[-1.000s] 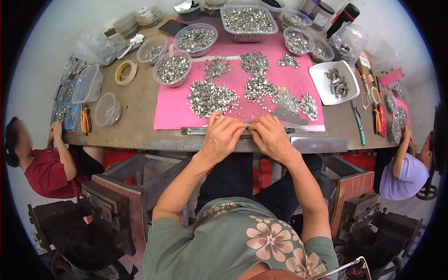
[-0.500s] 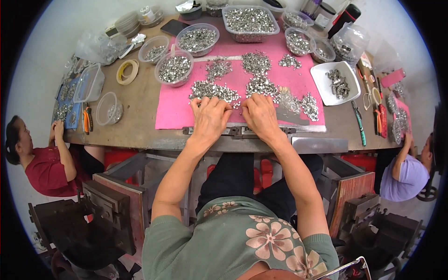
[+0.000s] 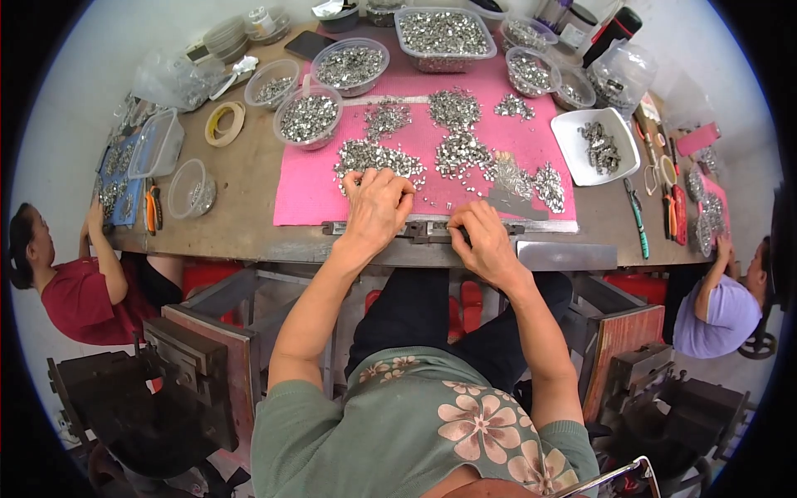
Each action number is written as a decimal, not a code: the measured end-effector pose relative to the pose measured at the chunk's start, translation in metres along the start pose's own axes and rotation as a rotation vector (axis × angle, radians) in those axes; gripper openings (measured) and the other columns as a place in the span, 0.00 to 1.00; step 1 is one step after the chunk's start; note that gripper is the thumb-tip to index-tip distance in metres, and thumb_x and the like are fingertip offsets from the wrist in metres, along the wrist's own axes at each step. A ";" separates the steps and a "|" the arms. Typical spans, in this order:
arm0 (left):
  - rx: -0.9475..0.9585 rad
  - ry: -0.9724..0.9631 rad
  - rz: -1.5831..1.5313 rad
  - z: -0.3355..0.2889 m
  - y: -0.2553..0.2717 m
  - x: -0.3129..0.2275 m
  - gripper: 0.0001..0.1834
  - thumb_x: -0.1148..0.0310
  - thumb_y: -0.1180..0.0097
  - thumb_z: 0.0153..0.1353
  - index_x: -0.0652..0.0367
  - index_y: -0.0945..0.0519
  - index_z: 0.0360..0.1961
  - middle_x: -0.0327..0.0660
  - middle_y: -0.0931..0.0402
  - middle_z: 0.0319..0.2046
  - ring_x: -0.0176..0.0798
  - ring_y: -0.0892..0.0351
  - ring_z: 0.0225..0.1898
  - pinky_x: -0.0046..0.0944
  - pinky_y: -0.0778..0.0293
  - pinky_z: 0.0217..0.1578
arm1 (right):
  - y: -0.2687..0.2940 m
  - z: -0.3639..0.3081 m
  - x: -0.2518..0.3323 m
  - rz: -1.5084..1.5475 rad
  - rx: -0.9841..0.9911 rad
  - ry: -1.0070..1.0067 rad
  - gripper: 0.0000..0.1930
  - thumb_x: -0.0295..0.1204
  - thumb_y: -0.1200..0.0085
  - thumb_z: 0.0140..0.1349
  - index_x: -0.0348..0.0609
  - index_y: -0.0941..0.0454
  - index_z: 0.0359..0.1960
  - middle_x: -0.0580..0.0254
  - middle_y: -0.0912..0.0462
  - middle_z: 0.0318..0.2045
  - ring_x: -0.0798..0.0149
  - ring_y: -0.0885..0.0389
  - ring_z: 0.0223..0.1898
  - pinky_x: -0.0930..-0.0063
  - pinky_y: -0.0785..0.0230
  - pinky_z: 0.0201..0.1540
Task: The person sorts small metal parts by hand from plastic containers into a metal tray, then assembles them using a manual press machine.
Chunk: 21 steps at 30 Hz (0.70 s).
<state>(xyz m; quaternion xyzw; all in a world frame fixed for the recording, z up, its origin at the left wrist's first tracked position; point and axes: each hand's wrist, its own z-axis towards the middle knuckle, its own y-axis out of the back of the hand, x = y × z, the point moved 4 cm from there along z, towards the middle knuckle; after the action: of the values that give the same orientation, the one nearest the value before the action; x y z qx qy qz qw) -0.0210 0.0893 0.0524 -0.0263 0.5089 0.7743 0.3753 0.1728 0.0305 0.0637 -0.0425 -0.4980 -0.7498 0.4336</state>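
Note:
My left hand [image 3: 375, 206] rests with bent fingers at the near edge of a pile of small shiny metal pieces [image 3: 375, 156] on a pink mat [image 3: 303, 199]. Its thumb and forefinger are pressed together; whatever they hold is hidden. Over a narrow dark metal fixture [image 3: 427, 231] along the table's front edge, my right hand [image 3: 486, 239] is closed in a pinch. Its fingertips are at the fixture, and I cannot make out what is in them. Farther right on the mat lie another pile of metal pieces [image 3: 462, 155] and some thin silvery pieces [image 3: 512, 176].
Plastic tubs of metal pieces [image 3: 309, 120] line the far side. A white tray [image 3: 564, 149] stands right, near green-handled pliers [image 3: 638, 217]. At left are a tape roll [image 3: 224, 124] and a small clear tub [image 3: 189, 187]. Co-workers sit at left [image 3: 79, 290] and right [image 3: 721, 303].
My right hand has moved back from the pile toward me, down to the metal fixture at the table edge. My left hand has stayed nearly in place by its pile.

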 end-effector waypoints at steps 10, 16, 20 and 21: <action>-0.026 -0.026 0.075 0.000 0.003 -0.005 0.05 0.71 0.33 0.57 0.53 0.17 0.33 0.34 0.25 0.30 0.41 0.26 0.39 0.52 0.43 0.54 | -0.004 0.021 -0.007 -0.010 0.003 -0.016 0.05 0.20 0.39 0.58 0.40 0.21 0.35 0.57 0.23 0.34 0.53 0.23 0.38 0.60 0.34 0.44; -0.011 -0.024 0.047 0.002 0.002 -0.002 0.05 0.71 0.33 0.56 0.53 0.18 0.32 0.34 0.25 0.30 0.41 0.27 0.39 0.53 0.42 0.55 | -0.034 0.045 -0.011 -0.113 -0.007 -0.024 0.04 0.23 0.39 0.59 0.41 0.20 0.35 0.57 0.24 0.33 0.53 0.24 0.39 0.59 0.34 0.45; -0.024 -0.038 0.037 0.002 0.002 -0.002 0.05 0.71 0.33 0.56 0.54 0.18 0.32 0.34 0.26 0.30 0.41 0.27 0.39 0.53 0.42 0.54 | -0.032 0.047 -0.018 -0.104 0.018 -0.079 0.04 0.24 0.38 0.59 0.41 0.20 0.34 0.56 0.22 0.33 0.52 0.23 0.40 0.58 0.34 0.44; -0.024 -0.038 0.035 0.002 0.003 -0.003 0.05 0.71 0.33 0.56 0.54 0.18 0.32 0.34 0.26 0.30 0.41 0.27 0.39 0.53 0.42 0.54 | -0.028 0.046 -0.018 -0.103 0.009 -0.064 0.04 0.24 0.38 0.59 0.41 0.20 0.34 0.56 0.22 0.33 0.52 0.23 0.40 0.58 0.34 0.44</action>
<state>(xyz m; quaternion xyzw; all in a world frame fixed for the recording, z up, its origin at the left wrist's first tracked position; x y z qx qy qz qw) -0.0199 0.0889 0.0567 -0.0071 0.4928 0.7871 0.3710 0.1474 0.0816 0.0578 -0.0390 -0.5163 -0.7671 0.3787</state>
